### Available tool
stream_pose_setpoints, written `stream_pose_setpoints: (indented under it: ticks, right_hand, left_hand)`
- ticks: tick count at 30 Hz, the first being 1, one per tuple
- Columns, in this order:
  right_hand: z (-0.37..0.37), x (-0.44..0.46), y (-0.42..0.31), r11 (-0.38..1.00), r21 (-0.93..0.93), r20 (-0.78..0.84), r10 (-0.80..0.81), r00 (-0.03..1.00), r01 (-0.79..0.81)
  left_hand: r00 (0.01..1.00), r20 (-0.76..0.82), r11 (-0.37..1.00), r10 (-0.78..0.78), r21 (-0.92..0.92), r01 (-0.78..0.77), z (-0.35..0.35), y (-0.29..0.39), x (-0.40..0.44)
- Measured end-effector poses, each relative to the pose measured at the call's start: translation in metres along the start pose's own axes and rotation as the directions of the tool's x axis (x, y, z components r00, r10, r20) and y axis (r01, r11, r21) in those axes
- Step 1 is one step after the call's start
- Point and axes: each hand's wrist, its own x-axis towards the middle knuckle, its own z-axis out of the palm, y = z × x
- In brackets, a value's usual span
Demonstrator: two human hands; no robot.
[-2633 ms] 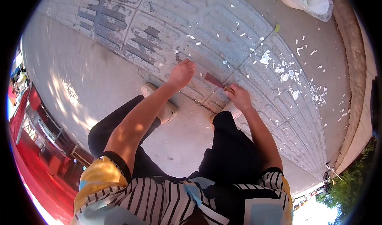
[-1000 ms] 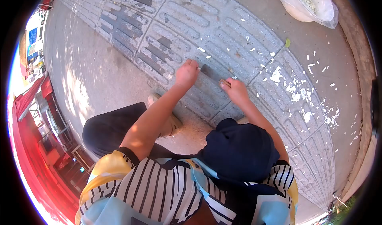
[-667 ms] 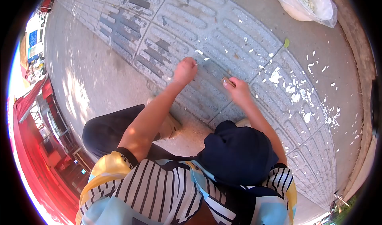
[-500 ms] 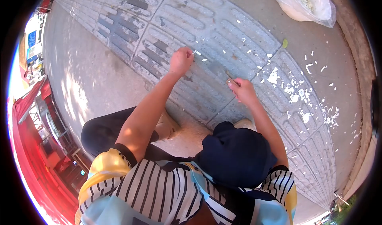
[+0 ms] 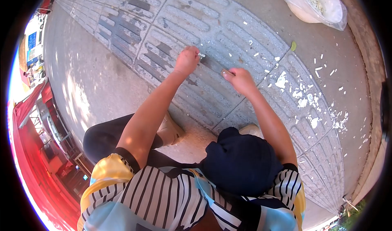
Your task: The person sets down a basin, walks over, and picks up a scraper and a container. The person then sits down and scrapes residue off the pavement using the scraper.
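My left hand (image 5: 188, 61) is closed in a pinch on a small white-green piece (image 5: 201, 56), too small to name. My right hand (image 5: 241, 81) grips the brown handle of a knife (image 5: 228, 72). Its wide grey blade points up-left and blends with the pavement, its far end close to my left fingertips. Whether blade and piece touch, I cannot tell. Below both hands lies grey ribbed paving (image 5: 196, 100), with a few small white bits near them.
White flakes and short strips (image 5: 302, 102) are scattered over the pavement at right. A plastic-lined bowl (image 5: 294, 8) of pale shreds stands at upper right, near the kerb (image 5: 365, 47). A dark blue cap or cloth (image 5: 243, 161) covers part of the lower view.
My right hand has moved up and left, bringing the knife blade near my left hand. My left hand has shifted only slightly and keeps its pinch.
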Motion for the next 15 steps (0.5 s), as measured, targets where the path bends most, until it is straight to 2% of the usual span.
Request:
stream_pose_setpoints:
  ticks: [4, 7, 8, 10, 13, 15]
  right_hand:
    - [0.004, 0.008, -0.003, 1.0, 0.024, -0.015, 0.001, 1.0, 0.0]
    - [-0.004, -0.002, -0.006, 0.999, 0.031, -0.026, -0.003, 1.0, 0.004]
    - [-0.007, -0.005, -0.003, 1.0, 0.02, 0.0, 0.007, 1.0, -0.007]
    - [-0.012, -0.013, 0.002, 1.0, -0.005, 0.051, 0.031, 0.998, -0.03]
    - [-0.013, -0.021, 0.0, 0.99, 0.056, 0.104, 0.122, 0.987, -0.129]
    - [-0.013, -0.019, -0.006, 0.985, 0.067, 0.091, 0.153, 0.984, -0.159]
  left_hand:
    - [1.0, 0.001, 0.999, 0.02, -0.034, -0.02, 0.0, -0.002, 0.0]
    - [0.998, 0.019, 0.996, -0.061, -0.067, 0.062, -0.007, 0.009, -0.001]
    - [0.999, 0.01, 0.997, -0.047, -0.056, 0.047, -0.006, 0.005, 0.0]
    - [1.0, -0.007, 0.999, -0.017, -0.036, 0.017, -0.002, -0.002, -0.001]
    - [0.999, 0.026, 0.999, -0.039, 0.004, 0.039, -0.002, 0.006, -0.003]
    - [0.999, 0.046, 1.0, -0.028, -0.01, 0.028, 0.0, 0.009, -0.003]
